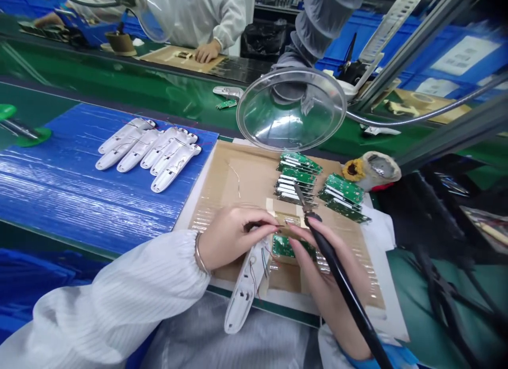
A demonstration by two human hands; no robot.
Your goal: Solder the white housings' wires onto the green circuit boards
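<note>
My left hand (230, 234) is closed in a pinch on a thin red wire (280, 226). Its wrist rests over a white plastic housing shell (243, 295), which lies tilted with loose red and dark wires along it. My right hand (337, 276) grips a black-handled soldering iron (337, 271), its tip pointing away over the stacked boards. The thumb and forefinger of that hand also reach toward the wire, close to my left fingertips. Beneath the fingers a green circuit board (281, 246) sits by strips of tape, partly hidden.
Stacked green boards (296, 177) and another stack (343, 191) lie on the cardboard mat (222, 173). Several white shells (174, 165) rest on the blue surface (79, 173). A clear fume hood (291, 109) hangs overhead. A co-worker's hand (208, 51) is across the bench.
</note>
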